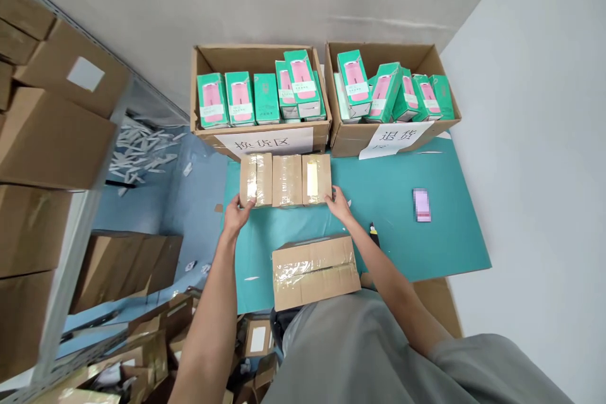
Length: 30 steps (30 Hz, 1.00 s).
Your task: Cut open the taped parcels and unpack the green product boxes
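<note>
Three small taped cardboard boxes stand side by side in a row on the teal table top. My left hand (237, 214) grips the lower left corner of the left box (264, 180), thumb on its face. At the other end, my right hand (338, 202) holds the lower right corner of the right box (322, 170). Between them sits the middle box (287, 180), touched by neither hand. Nearer my body lies a larger taped cardboard box (315, 290), apart from both hands.
Two open cartons, the left (265, 132) and right (348, 139), hold several green boxes behind the row. A phone (421, 206) and a utility knife (374, 235) lie on the teal table (447, 233). Shelving with cardboard boxes (52, 145) stands left; discarded cartons cover the floor below.
</note>
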{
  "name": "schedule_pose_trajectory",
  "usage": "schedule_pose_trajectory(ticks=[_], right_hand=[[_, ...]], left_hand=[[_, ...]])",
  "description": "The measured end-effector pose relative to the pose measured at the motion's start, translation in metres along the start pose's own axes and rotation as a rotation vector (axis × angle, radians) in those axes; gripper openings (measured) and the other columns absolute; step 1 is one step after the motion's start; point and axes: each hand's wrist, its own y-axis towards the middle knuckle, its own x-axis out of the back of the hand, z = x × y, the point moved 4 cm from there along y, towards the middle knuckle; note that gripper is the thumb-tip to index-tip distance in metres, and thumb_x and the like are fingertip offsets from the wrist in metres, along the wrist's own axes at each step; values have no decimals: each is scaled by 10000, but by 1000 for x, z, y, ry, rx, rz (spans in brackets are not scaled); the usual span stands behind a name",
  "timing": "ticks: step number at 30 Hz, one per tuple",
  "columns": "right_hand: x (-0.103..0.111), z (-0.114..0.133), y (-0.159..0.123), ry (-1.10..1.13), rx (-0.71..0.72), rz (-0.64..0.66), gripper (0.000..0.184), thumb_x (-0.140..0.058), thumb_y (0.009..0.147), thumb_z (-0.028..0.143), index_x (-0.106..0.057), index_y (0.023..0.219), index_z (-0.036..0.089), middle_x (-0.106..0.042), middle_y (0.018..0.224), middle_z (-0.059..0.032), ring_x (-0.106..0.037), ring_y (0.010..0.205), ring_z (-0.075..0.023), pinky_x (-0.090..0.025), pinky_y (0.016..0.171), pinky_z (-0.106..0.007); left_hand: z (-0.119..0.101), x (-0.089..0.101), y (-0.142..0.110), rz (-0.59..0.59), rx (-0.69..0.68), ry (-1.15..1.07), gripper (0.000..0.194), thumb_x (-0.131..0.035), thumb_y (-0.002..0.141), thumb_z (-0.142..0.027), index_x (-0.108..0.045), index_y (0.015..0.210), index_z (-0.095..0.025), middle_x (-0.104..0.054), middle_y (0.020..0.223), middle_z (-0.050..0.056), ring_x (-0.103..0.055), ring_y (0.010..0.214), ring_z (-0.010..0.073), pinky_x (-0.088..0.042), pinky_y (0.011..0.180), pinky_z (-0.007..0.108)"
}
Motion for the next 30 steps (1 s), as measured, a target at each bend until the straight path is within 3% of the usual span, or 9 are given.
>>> schedule_pose_trajectory(ticks=[5,10,14,16,19,22,25,28,30], right_hand=[[45,-25,-13,67,-114,-80,583,-757,969,478,-657,1493,244,-835,1291,-133,-814,1189,-312,-639,1100,-513],[94,-43,0,57,-135,-153,543,-673,972,431,-676,1449,171,-811,1386,-177,-796,1268,-291,-625,1134,-491],[119,-46,13,-11,-133,-202,481,-659,976,456,-720,1363,176,-829,1348,-171,-796,1249,-296,-604,1156,-495],[129,-51,6,-70,-154,-222,534,-693,962,499,-713,1366,151,-814,1356,-213,-799,1213,-324,-600,1145,-509],[141,-67,-28,-181,-168,-254,693,-769,908,584,-680,1413,119,-760,1413,-268,-772,1228,-364,-569,1163,-536],[149,-94,-84,-311,-216,-267,800,-844,841,587,-648,1445,100,-712,1438,-293,-700,1322,-401,-517,1203,-553],[145,-119,-142,-460,-335,-237,856,-889,810,502,-597,1477,51,-663,1459,-330,-639,1368,-426,-491,1204,-520],[134,-131,-180,-576,-391,-191,680,-783,895,359,-582,1463,43,-647,1464,-324,-637,1335,-389,-488,1173,-458],[127,-131,-192,-607,-369,-157,535,-685,916,267,-612,1406,65,-674,1424,-289,-653,1278,-346,-494,1145,-426]], left_hand=[[-7,-34,-26,69,-46,-26,581,-803,832,-492,-756,1310,-165,-846,1211,166,-801,1122,347,-616,1063,452],[-39,-89,-46,38,24,-27,591,-829,838,-445,-726,1337,-146,-843,1214,217,-809,1151,388,-602,1072,491],[-64,-111,-55,16,29,-48,523,-833,854,-447,-735,1292,-177,-843,1232,215,-776,1276,412,-565,1142,501],[-67,-109,-61,40,29,-41,581,-843,863,-457,-723,1343,-152,-815,1321,244,-732,1375,430,-531,1202,512],[-57,-88,-83,22,25,-48,758,-849,893,-514,-658,1488,-85,-655,1589,313,-577,1573,452,-409,1337,543],[-29,-61,-127,-5,25,-141,856,-780,961,-631,-596,1587,-78,-522,1723,310,-484,1652,432,-348,1386,555],[4,-44,-185,-7,58,-247,919,-701,988,-762,-557,1644,-134,-536,1729,270,-479,1660,411,-361,1388,561],[28,-44,-238,25,104,-305,1013,-666,965,-858,-500,1704,-185,-519,1754,234,-422,1695,413,-323,1414,557],[37,-52,-261,58,128,-341,1087,-671,936,-897,-440,1750,-216,-466,1798,208,-361,1726,415,-280,1435,549]])
